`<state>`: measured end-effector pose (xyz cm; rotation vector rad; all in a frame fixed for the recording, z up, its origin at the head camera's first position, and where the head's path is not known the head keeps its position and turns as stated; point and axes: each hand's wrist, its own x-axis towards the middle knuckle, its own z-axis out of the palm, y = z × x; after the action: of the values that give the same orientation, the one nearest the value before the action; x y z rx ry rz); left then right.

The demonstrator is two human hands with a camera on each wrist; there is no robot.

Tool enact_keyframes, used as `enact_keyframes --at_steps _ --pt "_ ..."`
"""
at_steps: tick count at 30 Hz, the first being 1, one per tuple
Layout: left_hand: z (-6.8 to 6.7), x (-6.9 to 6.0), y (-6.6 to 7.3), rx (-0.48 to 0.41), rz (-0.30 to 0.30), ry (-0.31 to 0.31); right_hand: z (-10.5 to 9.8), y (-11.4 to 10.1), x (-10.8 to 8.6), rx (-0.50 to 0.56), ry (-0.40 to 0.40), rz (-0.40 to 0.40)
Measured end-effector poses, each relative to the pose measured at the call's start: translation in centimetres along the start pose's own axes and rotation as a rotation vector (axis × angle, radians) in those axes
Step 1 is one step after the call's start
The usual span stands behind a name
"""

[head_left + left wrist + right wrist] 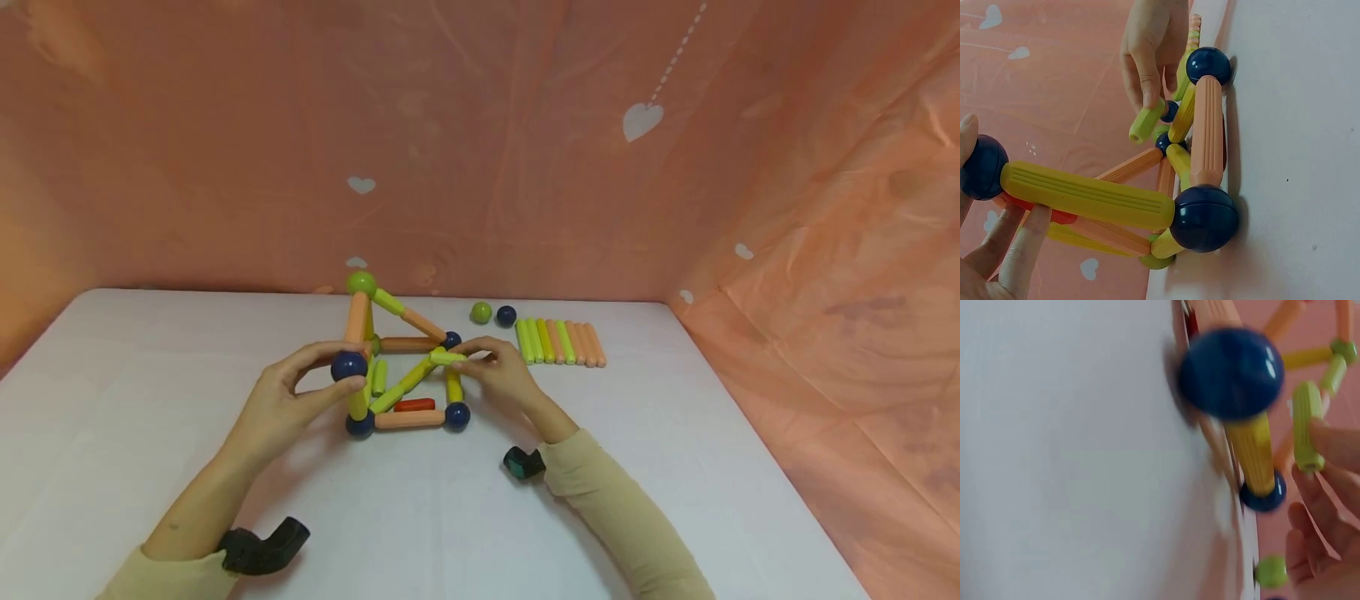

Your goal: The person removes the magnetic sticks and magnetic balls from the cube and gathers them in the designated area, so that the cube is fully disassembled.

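A frame of rods and balls stands on the table, with a green ball (362,284) at its top. My left hand (281,404) holds a dark blue ball (349,367) between thumb and fingers; that ball sits on an upright yellow rod (1088,192) above another blue ball (1204,218). My right hand (501,377) pinches a short light green rod (1305,425) at the frame's right side, and in the left wrist view the rod's far end is free. Inside the base lie a red piece (415,405) and a short green rod (379,377).
Behind the frame to the right, a green ball (481,312) and a blue ball (506,316) lie beside a row of green, yellow and orange rods (560,342). The white table (420,533) ends at a pink curtain (480,150) behind.
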<state>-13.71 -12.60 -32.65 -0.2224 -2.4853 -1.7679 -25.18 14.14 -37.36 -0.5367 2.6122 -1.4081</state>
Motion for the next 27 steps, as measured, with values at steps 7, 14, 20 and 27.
enact_keyframes --at_steps 7,14,20,27 --pt "0.1 -0.1 -0.1 0.011 -0.025 0.003 -2.4 1.1 0.6 -0.046 0.112 0.048" --pt "0.1 -0.1 -0.1 0.01 -0.024 0.008 -3.4 1.9 1.9 -0.102 0.082 0.19" --pt "-0.1 -0.2 -0.1 0.024 -0.041 0.012 -3.1 1.9 2.7 -0.213 0.073 0.186" --pt "-0.1 -0.2 -0.1 0.021 -0.039 0.015 -2.9 1.1 2.1 -0.244 0.093 0.123"
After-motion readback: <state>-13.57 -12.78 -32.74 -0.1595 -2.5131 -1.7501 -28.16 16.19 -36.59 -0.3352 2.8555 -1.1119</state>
